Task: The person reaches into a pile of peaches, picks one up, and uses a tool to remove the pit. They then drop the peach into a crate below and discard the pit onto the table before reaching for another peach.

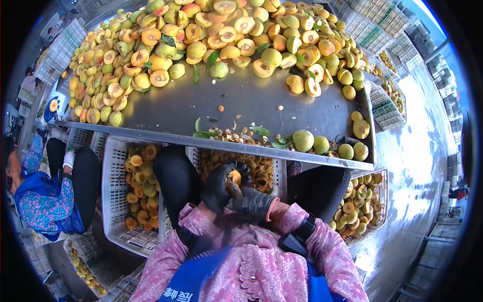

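Both my hands are in dark gloves and meet low in the middle, above a white crate of fruit halves. My left hand [219,187] is curled round a cut orange fruit piece [234,176]. My right hand [247,201] is closed against it from the right, its fingertips at the fruit; what they pinch is too small to make out. Just beyond the hands runs the metal table edge [176,139], with pits, leaves and several whole green fruits [303,141] along it. A large heap of halved and whole yellow fruit [151,37] covers the far side of the table.
A white crate of fruit halves [116,201] stands left of my legs and another crate [383,196] to the right. At the far left a co-worker [50,201] in blue sits by the table. Stacked crates [375,32] line the back right, beside wet floor.
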Tool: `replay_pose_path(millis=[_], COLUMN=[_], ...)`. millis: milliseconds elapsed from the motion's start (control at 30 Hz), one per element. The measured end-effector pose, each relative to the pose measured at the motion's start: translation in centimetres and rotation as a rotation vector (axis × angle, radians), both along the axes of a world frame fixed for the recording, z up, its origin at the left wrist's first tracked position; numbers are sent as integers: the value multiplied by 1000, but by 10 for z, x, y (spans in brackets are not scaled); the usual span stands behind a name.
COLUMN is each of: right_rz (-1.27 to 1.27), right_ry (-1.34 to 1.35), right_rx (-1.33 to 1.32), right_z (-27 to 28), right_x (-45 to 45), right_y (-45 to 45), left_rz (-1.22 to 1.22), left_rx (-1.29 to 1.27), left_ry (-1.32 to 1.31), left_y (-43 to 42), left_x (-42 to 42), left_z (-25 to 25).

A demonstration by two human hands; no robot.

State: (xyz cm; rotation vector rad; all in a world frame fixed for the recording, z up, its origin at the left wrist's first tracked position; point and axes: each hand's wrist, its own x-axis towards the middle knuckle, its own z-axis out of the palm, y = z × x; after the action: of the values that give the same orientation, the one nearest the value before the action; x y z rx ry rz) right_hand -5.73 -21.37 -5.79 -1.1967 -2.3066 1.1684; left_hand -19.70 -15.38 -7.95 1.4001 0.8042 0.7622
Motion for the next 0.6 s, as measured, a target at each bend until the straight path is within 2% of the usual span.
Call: replay_pose_path(millis=[33, 133, 167, 233, 367, 433, 467, 533, 567, 600], right_rz=[48, 136, 155, 11, -283, -417, -483, -522, -544, -438], right_ry=[13, 10, 3, 11, 161, 86, 47, 90, 113, 107], right_rx=[49, 83, 72, 38, -342, -434, -480, -461, -451, -417], right_z=[-4, -9, -10, -9, 7, 5, 4, 10, 12, 8], right_x=[2, 5, 4, -1, -4, -10, -13, -13, -13, -12], right_y=[1, 3, 3, -1, -2, -2, -2, -3, -3, -2], left_rz=[-16, 142, 159, 183, 244, 311, 300, 278, 297, 315], left_rx=[-37, 230, -11, -493, -521, -635, -571, -447, -562, -676], left_ry=[-27, 98, -56, -364, -441, -504, -461, -371, -444, -518], left_y=[-1, -3, -4, -6, -8, -7, -8, -9, -9, -7], left_x=[-1, 1, 3, 10, 12, 13, 12, 13, 13, 15], left_z=[1, -4, -4, 6, -6, -15, -18, -9, -3, 12])
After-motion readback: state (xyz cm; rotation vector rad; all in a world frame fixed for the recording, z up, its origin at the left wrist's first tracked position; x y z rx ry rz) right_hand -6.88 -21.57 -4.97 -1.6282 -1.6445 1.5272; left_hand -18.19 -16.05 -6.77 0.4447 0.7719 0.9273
